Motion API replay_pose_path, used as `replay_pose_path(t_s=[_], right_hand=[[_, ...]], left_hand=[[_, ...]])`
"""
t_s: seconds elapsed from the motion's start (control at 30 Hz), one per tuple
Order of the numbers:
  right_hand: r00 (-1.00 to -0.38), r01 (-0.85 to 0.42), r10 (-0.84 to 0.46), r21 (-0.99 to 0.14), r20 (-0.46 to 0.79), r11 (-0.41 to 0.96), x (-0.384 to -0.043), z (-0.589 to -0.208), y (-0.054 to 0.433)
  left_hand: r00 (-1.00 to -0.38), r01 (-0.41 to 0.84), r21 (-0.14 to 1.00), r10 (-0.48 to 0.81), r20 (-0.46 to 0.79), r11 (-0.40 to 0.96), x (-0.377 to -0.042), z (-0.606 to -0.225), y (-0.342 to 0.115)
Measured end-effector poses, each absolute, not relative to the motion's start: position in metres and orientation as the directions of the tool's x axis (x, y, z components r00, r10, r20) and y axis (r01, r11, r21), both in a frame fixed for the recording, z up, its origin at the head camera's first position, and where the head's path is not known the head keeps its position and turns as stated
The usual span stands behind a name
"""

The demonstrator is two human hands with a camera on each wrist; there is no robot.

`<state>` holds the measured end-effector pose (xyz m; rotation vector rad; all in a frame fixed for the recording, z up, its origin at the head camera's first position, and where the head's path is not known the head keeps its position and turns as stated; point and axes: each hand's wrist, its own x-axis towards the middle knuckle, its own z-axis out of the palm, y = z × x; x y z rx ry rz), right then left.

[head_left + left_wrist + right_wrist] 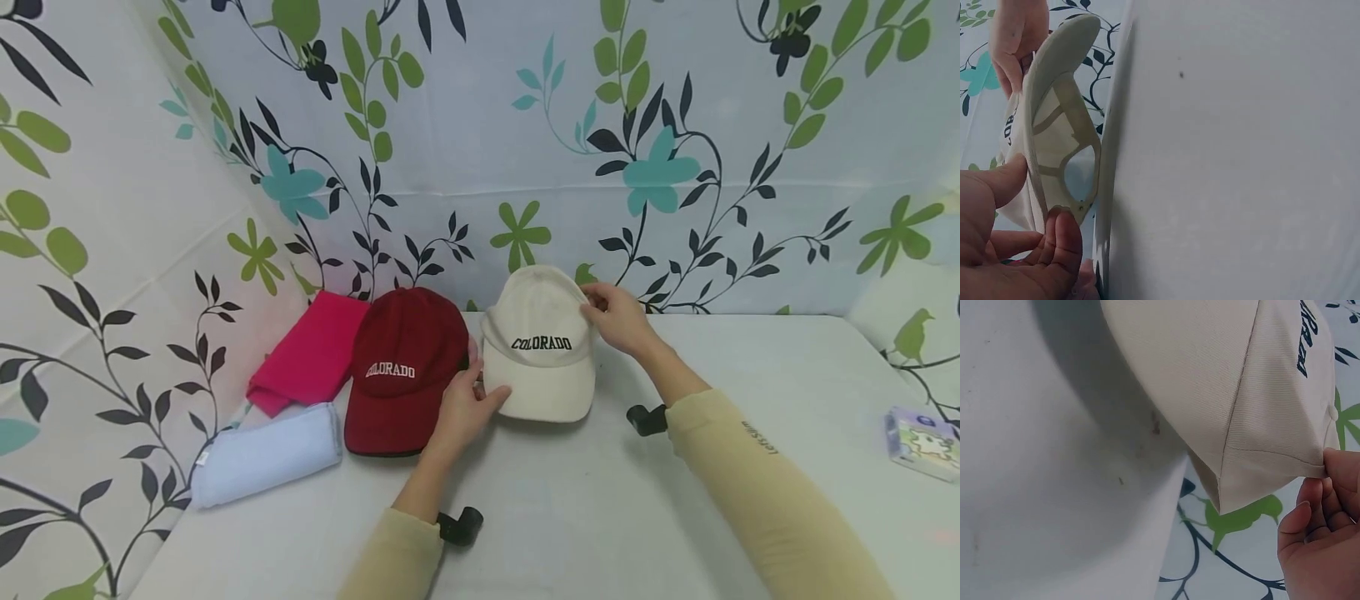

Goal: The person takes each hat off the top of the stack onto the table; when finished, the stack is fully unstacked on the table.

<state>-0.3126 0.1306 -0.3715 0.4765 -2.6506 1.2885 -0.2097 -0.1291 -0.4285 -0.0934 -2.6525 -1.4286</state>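
A cream baseball cap point(542, 325) lettered COLORADO is held between both hands, near the back edge of the white surface. My left hand point(461, 408) pinches its left edge near the brim; in the left wrist view the thumb lies outside and the fingers curl inside the cap point(1054, 125). With thumb and fingers, my right hand point(618, 321) pinches the crown's fabric on the right, as the right wrist view shows on the cap point(1235, 394). Close beside my left hand stands a dark red COLORADO cap point(408, 358), its right side partly hidden.
Left of the red cap lie a folded bright pink cloth point(311, 354) and a rolled light blue cloth point(266, 454). A small purple and white pack point(922, 442) sits at the far right. Leaf-patterned fabric point(465, 125) hangs behind and at the sides.
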Motion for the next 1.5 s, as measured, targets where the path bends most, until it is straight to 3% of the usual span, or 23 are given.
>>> replay_pose_path(t_s=[0.67, 1.5], right_hand=[[-0.957, -0.287, -0.223, -0.73, 0.188, 0.62, -0.315, -0.392, 0.128], [-0.966, -0.245, -0.215, -0.76, 0.141, 0.602, -0.314, -0.392, 0.133]], left_hand=[[-0.999, 0.043, 0.765, 0.039, 0.024, 0.642, -0.208, -0.438, -0.127], [-0.999, 0.02, 0.749, 0.036, -0.005, 0.662, -0.204, -0.436, -0.124]])
